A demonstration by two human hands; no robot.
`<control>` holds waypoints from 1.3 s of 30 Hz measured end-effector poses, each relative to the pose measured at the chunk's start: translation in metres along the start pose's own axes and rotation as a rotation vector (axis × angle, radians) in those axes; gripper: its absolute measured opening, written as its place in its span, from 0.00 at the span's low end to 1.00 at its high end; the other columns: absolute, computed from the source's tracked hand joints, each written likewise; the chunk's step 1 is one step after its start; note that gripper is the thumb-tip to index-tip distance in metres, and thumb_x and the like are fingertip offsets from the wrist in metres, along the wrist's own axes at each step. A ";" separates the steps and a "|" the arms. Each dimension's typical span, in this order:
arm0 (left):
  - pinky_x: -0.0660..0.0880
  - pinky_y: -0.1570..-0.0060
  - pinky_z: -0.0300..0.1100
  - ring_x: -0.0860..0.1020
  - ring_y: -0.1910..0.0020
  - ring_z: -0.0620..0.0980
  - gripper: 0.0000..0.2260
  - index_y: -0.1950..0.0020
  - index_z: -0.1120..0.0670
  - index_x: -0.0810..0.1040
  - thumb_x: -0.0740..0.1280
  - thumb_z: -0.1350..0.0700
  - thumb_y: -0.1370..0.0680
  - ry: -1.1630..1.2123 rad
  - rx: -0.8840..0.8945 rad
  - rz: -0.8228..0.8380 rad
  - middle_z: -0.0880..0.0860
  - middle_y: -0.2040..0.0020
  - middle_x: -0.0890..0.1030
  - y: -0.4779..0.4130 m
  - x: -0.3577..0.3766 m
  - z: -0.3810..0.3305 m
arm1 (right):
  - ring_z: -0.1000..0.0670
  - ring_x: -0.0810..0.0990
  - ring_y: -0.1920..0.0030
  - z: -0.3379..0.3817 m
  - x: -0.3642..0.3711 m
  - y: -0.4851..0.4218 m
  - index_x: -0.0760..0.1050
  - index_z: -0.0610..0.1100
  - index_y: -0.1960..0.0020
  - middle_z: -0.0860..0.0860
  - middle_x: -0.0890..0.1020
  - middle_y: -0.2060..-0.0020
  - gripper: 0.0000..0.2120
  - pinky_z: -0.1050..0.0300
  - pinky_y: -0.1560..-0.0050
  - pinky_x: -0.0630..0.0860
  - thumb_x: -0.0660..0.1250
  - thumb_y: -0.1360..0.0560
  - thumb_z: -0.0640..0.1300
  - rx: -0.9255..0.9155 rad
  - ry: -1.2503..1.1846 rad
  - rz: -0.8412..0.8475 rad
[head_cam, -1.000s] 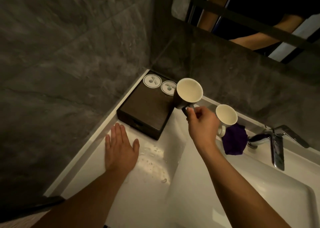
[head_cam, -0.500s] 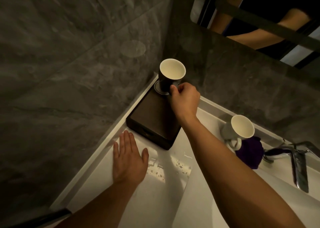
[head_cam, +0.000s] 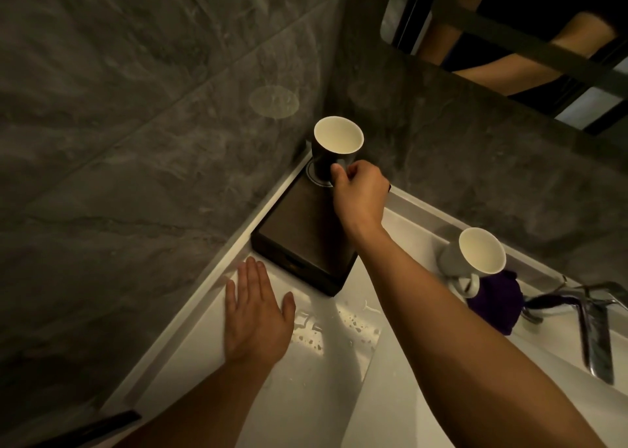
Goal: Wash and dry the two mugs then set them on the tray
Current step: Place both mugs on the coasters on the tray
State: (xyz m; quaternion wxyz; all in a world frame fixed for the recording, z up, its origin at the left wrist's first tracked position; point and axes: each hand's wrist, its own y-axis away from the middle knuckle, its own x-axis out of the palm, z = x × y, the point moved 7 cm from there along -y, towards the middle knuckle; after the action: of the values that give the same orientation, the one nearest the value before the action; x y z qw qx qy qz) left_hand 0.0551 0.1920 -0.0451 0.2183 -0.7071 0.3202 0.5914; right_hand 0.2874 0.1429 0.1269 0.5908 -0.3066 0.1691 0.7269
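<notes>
A dark mug (head_cam: 328,162) with a cream inside stands upright on a round coaster at the far corner of the dark wooden tray (head_cam: 299,240). My right hand (head_cam: 358,196) grips its handle. A white mug (head_cam: 470,257) stands on the counter ledge to the right, its handle toward me, beside a purple cloth (head_cam: 494,299). My left hand (head_cam: 255,311) lies flat, fingers straight, on the wet white counter just in front of the tray.
The chrome tap (head_cam: 591,325) juts over the white basin (head_cam: 475,413) at the right. Grey stone walls close in the corner behind the tray. Water drops (head_cam: 326,328) glisten on the counter. A mirror (head_cam: 509,32) hangs above.
My right hand carried the dark mug from above the tray's right edge to the tray's far corner, down onto the coaster. The left hand stayed flat on the counter.
</notes>
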 end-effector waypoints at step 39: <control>0.51 0.19 0.57 0.53 0.15 0.58 0.39 0.15 0.60 0.49 0.44 0.36 0.18 -0.067 -0.007 0.019 0.60 0.14 0.55 0.000 0.002 -0.001 | 0.44 0.81 0.51 -0.236 -0.154 0.097 0.79 0.38 0.45 0.43 0.83 0.51 0.14 0.53 0.52 0.75 0.68 0.19 0.50 0.376 0.058 -0.286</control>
State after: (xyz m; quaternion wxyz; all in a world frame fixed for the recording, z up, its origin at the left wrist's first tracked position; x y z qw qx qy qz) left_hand 0.0562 0.1906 -0.0463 0.2207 -0.6846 0.3172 0.6181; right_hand 0.2691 -0.1408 0.0366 0.7293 -0.2326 0.2732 0.5826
